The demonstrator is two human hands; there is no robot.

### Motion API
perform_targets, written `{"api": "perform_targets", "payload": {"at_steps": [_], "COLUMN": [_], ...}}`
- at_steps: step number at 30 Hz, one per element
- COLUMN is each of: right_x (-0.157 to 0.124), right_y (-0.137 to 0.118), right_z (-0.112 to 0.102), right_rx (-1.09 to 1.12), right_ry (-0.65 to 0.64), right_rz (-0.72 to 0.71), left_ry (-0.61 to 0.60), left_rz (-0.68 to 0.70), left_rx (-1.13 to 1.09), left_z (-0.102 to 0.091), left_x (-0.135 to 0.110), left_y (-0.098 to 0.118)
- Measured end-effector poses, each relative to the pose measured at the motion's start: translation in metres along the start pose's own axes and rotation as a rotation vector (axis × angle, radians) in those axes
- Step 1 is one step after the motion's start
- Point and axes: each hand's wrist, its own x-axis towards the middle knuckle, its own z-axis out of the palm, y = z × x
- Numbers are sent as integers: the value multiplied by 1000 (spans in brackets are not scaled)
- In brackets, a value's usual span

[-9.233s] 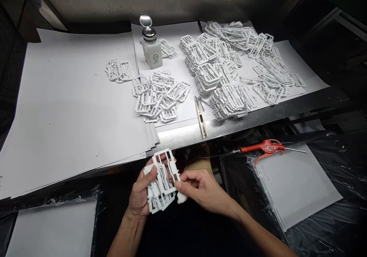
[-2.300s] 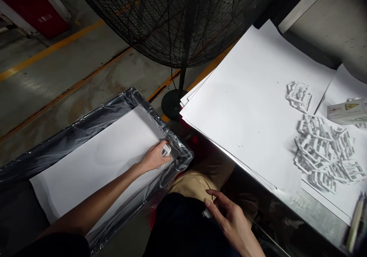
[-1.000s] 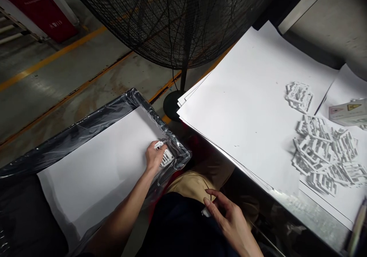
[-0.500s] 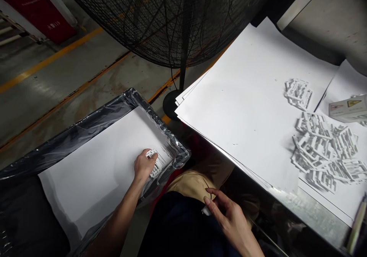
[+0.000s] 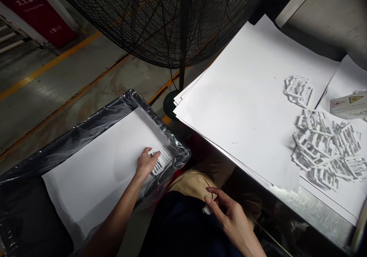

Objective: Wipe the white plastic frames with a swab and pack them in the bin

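My left hand [image 5: 145, 164] reaches down into a black tray [image 5: 94, 116] wrapped in clear film and lined with a white sheet. Its fingers curl over a small stack of white plastic frames [image 5: 163, 159] lying in the tray's near right corner. My right hand [image 5: 229, 219] rests on my lap by my tan trousers [image 5: 197, 181]. Its fingers are loosely curled, with a small white wad [image 5: 205, 210] under the fingertips.
The bench to the right carries large white sheets [image 5: 246, 96], a spread heap of white frames [image 5: 323, 146], a smaller stack [image 5: 298, 89] and a white labelled bottle [image 5: 348, 105]. A black floor fan [image 5: 177, 24] stands behind the tray, on a concrete floor with yellow lines.
Over nine seconds my view swung left from the bench to the tray. My left hand carried the frames there and in the last second slid them slightly along the corner; my right hand stayed.
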Motion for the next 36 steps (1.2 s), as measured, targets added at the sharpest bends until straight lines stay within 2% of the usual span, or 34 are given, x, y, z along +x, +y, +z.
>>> {"api": "perform_targets", "payload": {"at_steps": [5,11,16,20,23,26,31,36], "right_x": [0,3,4,2,1,2,3,3], "right_y": [1,2,2,2,1,1,2,3], "right_z": [-1,-4,-4,-4,-4,-5,-4,-3], "right_rx": [2,-18,-17,-14,-12,-12,-24,-25], "right_ry": [-3,0,-5,-7,-10,-13,-14,-9], "right_rz": [-1,-16,-14,-16,-8,-4,-11,-15], "left_ry": [58,90,90,75,18,-76,-271,-410], "left_rz": [-105,-146,-116,-82,-30,27,71,113], "left_rx": [168,283,269,159,0,-154,-185,-124], "left_z": [-10,-7,-7,-10,-18,-37,-68,-63], "left_x": [-3,-13,-15,-6,-1,1,8,18], "left_y": [-10,-18,-24,-34,-46,-59,-80,-83]}}
